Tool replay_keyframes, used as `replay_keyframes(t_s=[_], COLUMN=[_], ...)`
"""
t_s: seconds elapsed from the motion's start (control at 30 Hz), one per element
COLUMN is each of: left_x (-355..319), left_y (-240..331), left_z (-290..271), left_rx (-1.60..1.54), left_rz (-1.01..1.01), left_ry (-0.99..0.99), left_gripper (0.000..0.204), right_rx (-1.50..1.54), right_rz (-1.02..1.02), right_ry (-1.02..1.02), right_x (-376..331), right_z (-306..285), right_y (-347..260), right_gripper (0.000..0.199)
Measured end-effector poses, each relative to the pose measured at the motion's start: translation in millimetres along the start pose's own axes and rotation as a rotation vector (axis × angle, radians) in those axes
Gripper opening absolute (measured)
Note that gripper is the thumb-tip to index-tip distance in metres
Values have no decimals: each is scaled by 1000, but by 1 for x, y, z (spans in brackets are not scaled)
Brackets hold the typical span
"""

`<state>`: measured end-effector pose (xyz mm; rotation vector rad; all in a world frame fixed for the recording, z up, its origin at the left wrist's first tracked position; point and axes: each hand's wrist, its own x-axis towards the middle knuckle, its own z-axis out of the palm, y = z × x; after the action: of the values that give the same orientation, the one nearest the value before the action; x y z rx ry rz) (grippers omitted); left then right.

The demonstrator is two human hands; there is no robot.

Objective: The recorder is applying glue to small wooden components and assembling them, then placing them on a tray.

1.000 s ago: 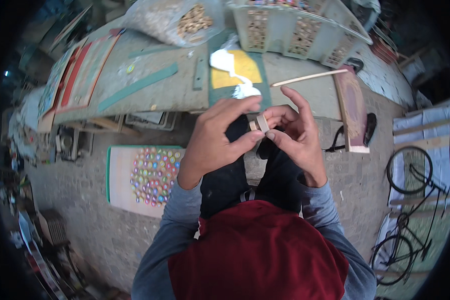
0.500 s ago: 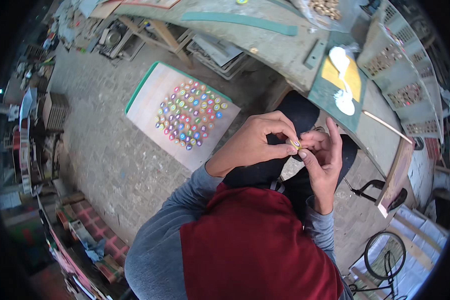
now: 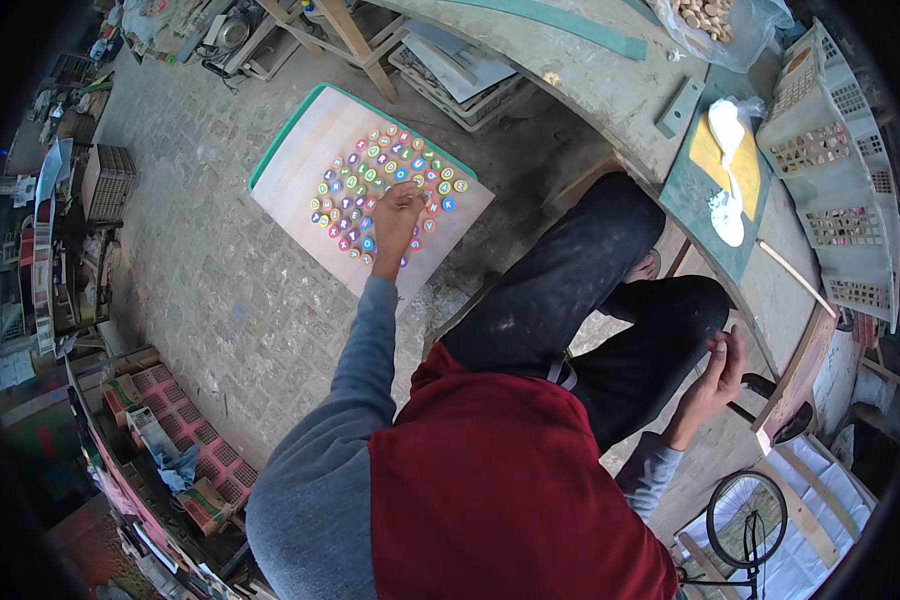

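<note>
Discs (image 3: 357, 214) with bright round faces sit on the pale, green-edged board (image 3: 295, 172) at eleven o'clock. Over them the left hand (image 3: 398, 210) reaches down, fingertips drawn together; whether they grip a disc cannot be told. The right hand (image 3: 712, 385), between three and four o'clock, seems released, fingers loosely bent. White paste (image 3: 727, 218) lies at two o'clock. The step looks like placing a disc among the others; next calls for a clean withdrawal without nudging its neighbours.
</note>
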<state>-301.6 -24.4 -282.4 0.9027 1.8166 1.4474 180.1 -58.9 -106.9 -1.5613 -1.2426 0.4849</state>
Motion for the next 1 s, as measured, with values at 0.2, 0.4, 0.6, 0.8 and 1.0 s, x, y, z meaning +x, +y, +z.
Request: replay_keyframes(t_s=[0.2,0.4,0.6,0.8,1.0], left_x=[16,5,11,16,12], left_y=[-76,-69,-86,-90,-75], left_z=[65,102,111,107,107], left_rx=[555,1063,1176,1237,1203], left_rz=[410,325,211,311,223], left_ry=[-98,-146,-122,-124,-143], left_gripper=[33,45,50,57,55], right_rx=[-3,-147,-137,-172,-172], right_rz=[73,-39,-18,-39,-32], right_ry=[44,31,47,45,41], right_x=[-12,-15,-18,-16,-14], right_z=[15,22,21,21,22], right_y=[34,29,28,27,29], right_gripper=[28,24,23,23,23])
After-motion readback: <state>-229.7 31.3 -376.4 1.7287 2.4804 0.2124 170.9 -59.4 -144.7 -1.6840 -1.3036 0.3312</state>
